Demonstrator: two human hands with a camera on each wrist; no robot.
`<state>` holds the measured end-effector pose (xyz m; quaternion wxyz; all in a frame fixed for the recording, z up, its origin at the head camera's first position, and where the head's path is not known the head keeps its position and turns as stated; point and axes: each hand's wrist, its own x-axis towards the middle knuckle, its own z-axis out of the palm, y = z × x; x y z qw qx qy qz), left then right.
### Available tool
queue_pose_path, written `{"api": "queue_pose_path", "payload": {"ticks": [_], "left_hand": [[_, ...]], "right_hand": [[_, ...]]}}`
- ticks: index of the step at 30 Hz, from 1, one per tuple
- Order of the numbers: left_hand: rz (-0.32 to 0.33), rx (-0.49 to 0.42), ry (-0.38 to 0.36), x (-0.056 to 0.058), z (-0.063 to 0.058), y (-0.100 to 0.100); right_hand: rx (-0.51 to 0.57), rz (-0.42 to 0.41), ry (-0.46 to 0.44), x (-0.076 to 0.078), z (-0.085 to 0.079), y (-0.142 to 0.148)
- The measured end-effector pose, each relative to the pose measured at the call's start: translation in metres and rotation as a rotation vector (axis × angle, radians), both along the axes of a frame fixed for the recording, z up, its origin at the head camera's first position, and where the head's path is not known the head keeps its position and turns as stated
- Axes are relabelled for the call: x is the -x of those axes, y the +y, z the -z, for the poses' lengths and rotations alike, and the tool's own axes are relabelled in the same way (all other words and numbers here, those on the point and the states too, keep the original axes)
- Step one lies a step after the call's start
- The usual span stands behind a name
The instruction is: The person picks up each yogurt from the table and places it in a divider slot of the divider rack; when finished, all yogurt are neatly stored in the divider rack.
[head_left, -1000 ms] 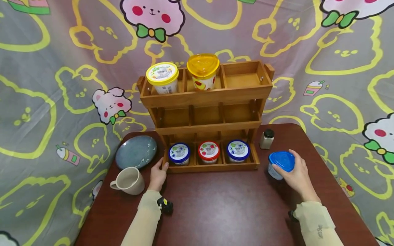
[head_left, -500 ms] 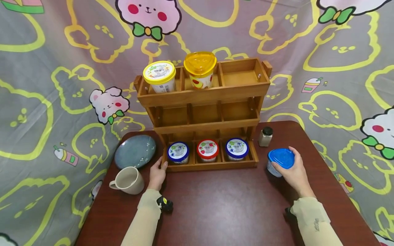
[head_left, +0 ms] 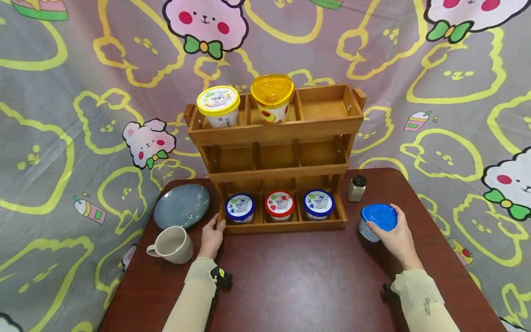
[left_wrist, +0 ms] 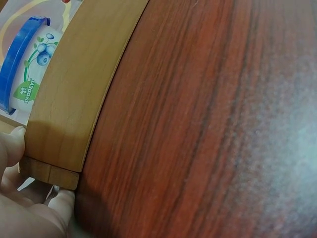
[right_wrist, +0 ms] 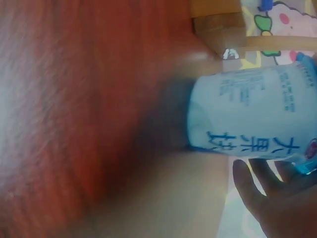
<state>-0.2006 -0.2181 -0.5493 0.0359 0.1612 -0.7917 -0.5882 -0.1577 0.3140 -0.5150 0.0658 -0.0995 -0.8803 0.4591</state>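
At the right of the table my right hand [head_left: 400, 240] holds a plastic yogurt cup [head_left: 369, 232] with a blue domed lid [head_left: 379, 216], thumb and fingers spread round its upper part. The cup is upright, and blue lettering shows on its pale wall in the right wrist view. My left hand [head_left: 212, 237] grips the lower left front corner of a three-tier wooden rack [head_left: 274, 131]; in the left wrist view a thumb [left_wrist: 12, 146] lies against the front board [left_wrist: 74, 99]. The bottom tier bears two blue-lidded cups [head_left: 240, 207] [head_left: 318, 203] around a red-lidded one [head_left: 280, 205].
On the top tier stand a yellow-lidded tub [head_left: 218, 106] and a cup with an orange domed lid [head_left: 272, 97]. Left of the rack are a grey-blue plate [head_left: 181, 205] and a beige mug [head_left: 172, 244]. A small black-capped jar [head_left: 356, 189] stands right of the rack, behind the held cup.
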Motion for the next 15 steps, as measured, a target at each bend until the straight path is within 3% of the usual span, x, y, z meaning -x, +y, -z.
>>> {"api": "queue_pose_path", "payload": {"ticks": [4,7,15], "left_hand": [[0.003,0.005,0.009,0.0,0.001,0.001],[0.002,0.014,0.014,-0.001,0.0,0.001],[0.0,0.004,0.014,-0.001,-0.001,0.0]], "right_hand": [[0.01,0.031,-0.008,-0.005,-0.01,0.002],[0.031,0.062,0.007,-0.011,-0.027,0.004],[0.103,0.214,0.1,-0.018,-0.108,-0.002]]}}
